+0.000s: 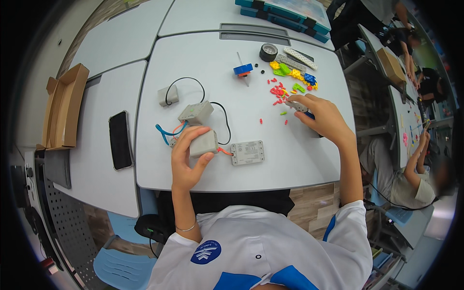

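Note:
My left hand point(186, 157) is closed round a grey box-shaped module point(205, 143), thumb on its near side. An orange cable runs from it toward a flat grey labelled module point(248, 152). Just beyond stands another grey block point(195, 113) with blue and black cables, and farther left a smaller grey box point(167, 96). My right hand point(325, 118) curls over a light grey piece point(296, 106); something dark blue and black shows beneath the fingers, mostly hidden. Beside its fingertips lie scattered pink pegs point(278, 91) and a few green ones.
A wheel point(268, 52), a blue-and-orange part on an axle point(243, 70), grey beams point(299, 58) and yellow connectors point(296, 73) lie beyond. Teal cases point(290, 17) stand at the back. Left are a phone point(120, 140) and an open cardboard box point(65, 108). People sit at right.

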A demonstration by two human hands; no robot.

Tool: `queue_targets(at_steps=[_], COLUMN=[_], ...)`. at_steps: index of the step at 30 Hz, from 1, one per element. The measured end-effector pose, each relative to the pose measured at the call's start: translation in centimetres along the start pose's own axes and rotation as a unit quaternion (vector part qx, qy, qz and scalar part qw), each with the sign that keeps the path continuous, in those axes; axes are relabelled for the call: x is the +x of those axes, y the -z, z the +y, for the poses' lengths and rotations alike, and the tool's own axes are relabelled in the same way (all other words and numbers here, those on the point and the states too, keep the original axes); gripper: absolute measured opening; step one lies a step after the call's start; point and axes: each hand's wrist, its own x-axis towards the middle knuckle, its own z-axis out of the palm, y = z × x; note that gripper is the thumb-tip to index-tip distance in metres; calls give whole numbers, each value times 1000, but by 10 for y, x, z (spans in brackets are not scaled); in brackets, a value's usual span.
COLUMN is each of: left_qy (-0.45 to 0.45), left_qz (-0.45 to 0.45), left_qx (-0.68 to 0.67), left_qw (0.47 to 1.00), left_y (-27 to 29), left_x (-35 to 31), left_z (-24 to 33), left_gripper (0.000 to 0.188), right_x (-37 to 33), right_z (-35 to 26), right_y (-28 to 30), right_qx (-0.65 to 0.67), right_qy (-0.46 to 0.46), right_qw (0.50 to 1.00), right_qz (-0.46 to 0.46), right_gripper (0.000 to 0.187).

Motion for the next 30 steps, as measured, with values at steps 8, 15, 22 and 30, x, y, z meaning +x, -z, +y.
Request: queue_targets(at_steps=[8, 15, 22, 30], left_qy=[-8, -13, 5, 3], left_qz=[-21, -15, -5, 9], left_qx=[25, 11, -24, -47], left_qw=[999, 1000, 1000, 999], left_y=[-3, -4, -4, -2], left_x=[1, 1, -1, -1], left_z=[0, 0, -1, -1], left_gripper=[46, 47, 49, 51], right_x=[6, 4, 0, -9], right_z=[-6, -11, -40, -95], right_y=[-3, 1, 8, -8], right_qx=[-63, -44, -8, 117], right_qy=[-57, -69, -113, 190], right_qw=[993, 994, 992, 972], right_qz=[-82, -72, -58, -71], right_gripper=[36, 45, 47, 64])
